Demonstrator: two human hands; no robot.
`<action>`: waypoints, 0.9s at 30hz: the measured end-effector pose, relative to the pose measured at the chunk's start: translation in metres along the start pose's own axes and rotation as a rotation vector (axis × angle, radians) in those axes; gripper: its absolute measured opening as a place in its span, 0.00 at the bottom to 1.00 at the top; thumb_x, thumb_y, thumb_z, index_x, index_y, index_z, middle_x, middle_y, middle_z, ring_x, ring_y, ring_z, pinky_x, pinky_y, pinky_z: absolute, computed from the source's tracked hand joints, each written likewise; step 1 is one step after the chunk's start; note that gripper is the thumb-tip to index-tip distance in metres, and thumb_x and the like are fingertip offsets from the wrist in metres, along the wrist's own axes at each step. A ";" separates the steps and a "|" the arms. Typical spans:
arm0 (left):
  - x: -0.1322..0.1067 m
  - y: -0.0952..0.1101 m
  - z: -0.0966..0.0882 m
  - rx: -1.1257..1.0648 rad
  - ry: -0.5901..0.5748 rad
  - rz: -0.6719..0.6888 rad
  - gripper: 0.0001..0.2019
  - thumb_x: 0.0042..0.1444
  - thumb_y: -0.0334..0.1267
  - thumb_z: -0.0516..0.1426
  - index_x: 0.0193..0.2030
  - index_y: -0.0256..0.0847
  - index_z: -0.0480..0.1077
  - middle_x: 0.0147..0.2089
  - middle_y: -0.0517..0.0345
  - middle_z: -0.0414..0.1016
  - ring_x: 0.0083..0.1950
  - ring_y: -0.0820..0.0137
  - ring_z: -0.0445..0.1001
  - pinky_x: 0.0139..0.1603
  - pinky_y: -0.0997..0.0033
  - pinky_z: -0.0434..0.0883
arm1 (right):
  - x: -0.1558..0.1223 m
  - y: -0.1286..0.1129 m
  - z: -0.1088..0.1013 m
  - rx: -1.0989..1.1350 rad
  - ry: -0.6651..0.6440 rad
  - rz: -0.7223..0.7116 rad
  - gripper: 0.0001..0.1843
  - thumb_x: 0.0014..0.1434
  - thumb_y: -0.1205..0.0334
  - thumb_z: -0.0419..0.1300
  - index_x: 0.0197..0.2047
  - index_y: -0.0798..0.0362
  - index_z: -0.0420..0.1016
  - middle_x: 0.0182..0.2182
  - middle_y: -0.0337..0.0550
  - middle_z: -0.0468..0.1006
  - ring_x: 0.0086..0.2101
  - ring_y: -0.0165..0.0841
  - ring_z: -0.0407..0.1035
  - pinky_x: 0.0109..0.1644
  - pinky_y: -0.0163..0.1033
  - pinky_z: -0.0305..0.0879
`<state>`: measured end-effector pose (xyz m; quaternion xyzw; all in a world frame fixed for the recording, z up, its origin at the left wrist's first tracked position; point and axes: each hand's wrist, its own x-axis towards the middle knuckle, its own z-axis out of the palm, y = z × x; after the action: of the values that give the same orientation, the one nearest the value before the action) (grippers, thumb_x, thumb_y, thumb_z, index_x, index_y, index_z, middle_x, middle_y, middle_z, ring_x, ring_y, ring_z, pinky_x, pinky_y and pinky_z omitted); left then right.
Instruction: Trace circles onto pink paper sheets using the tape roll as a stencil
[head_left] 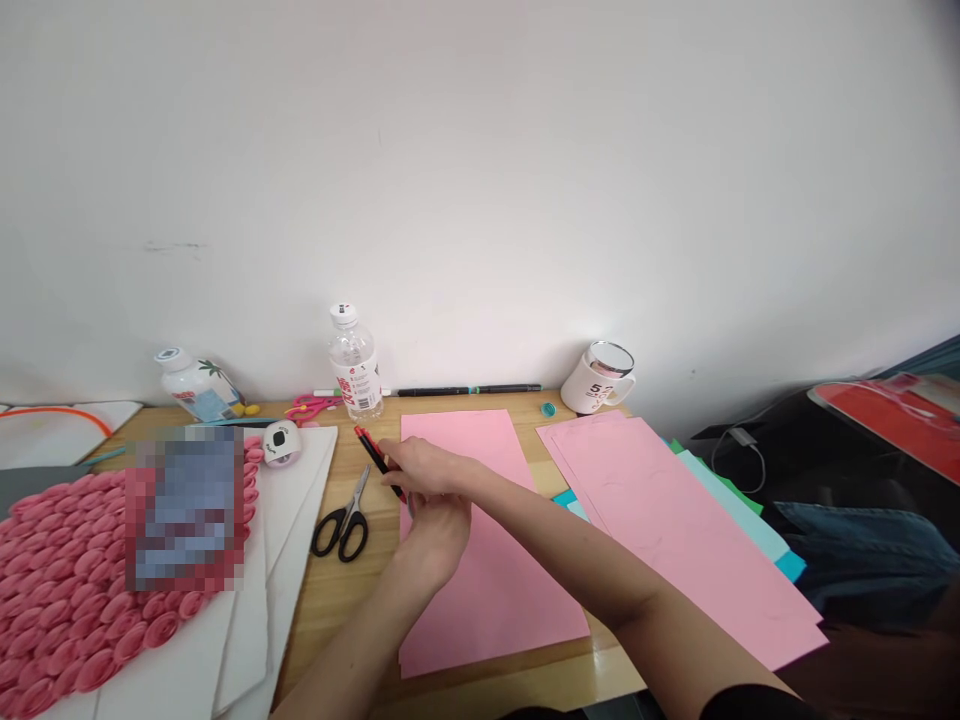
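Observation:
My right hand point(424, 466) reaches across from the right and grips a red and black pen point(373, 453) over the left edge of a pink paper sheet point(487, 570) on the wooden desk point(352, 590). My left hand point(435, 530) sits just below it, fingers curled, touching the right hand and the sheet's left edge. Whether it holds anything is hidden. Black-handled scissors point(343, 522) lie to the left of both hands.
A stack of pink, green and blue sheets point(675, 520) lies to the right. A water bottle point(354, 365), white mug point(600, 380), pink scissors point(311, 406) and long black pens point(469, 390) line the wall. Pink paper roses on white boards point(67, 590) fill the left.

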<state>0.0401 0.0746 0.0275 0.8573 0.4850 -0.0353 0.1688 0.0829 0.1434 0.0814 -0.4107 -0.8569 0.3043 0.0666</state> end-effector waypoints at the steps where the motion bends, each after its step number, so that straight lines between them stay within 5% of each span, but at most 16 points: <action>1: -0.002 0.001 -0.003 0.023 0.005 -0.017 0.20 0.59 0.34 0.54 0.59 0.36 0.64 0.54 0.36 0.69 0.56 0.44 0.66 0.50 0.40 0.66 | 0.001 0.003 0.000 0.016 0.025 0.021 0.06 0.57 0.66 0.59 0.37 0.51 0.64 0.26 0.39 0.74 0.27 0.35 0.69 0.25 0.34 0.58; 8: -0.017 0.014 -0.024 0.337 0.010 -0.111 0.24 0.51 0.22 0.50 0.56 0.30 0.65 0.54 0.31 0.67 0.53 0.47 0.67 0.48 0.48 0.66 | -0.001 0.032 0.004 0.137 0.273 0.150 0.08 0.58 0.67 0.59 0.38 0.51 0.62 0.26 0.37 0.75 0.28 0.32 0.68 0.30 0.33 0.57; 18: -0.023 0.016 -0.040 0.329 0.028 -0.052 0.17 0.52 0.19 0.46 0.45 0.34 0.68 0.48 0.41 0.67 0.48 0.56 0.65 0.47 0.53 0.66 | -0.025 0.073 0.009 0.292 0.582 0.423 0.08 0.53 0.68 0.59 0.35 0.50 0.64 0.22 0.33 0.73 0.24 0.29 0.67 0.28 0.32 0.57; 24: -0.031 0.005 -0.050 0.094 0.022 0.034 0.14 0.56 0.22 0.44 0.44 0.38 0.65 0.46 0.48 0.65 0.48 0.62 0.64 0.52 0.57 0.64 | -0.088 0.074 0.003 0.702 0.760 0.447 0.11 0.55 0.55 0.59 0.33 0.51 0.63 0.20 0.34 0.73 0.22 0.31 0.71 0.28 0.35 0.65; 27: -0.039 -0.002 -0.050 -0.054 0.060 0.028 0.15 0.58 0.23 0.41 0.43 0.41 0.63 0.46 0.53 0.64 0.48 0.66 0.64 0.52 0.62 0.65 | -0.134 0.071 0.007 0.706 0.945 0.495 0.16 0.55 0.47 0.58 0.30 0.51 0.64 0.22 0.40 0.76 0.27 0.36 0.74 0.32 0.38 0.67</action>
<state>0.0126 0.0600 0.0826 0.8598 0.4785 0.0059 0.1780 0.2149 0.0746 0.0528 -0.6399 -0.4629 0.3606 0.4962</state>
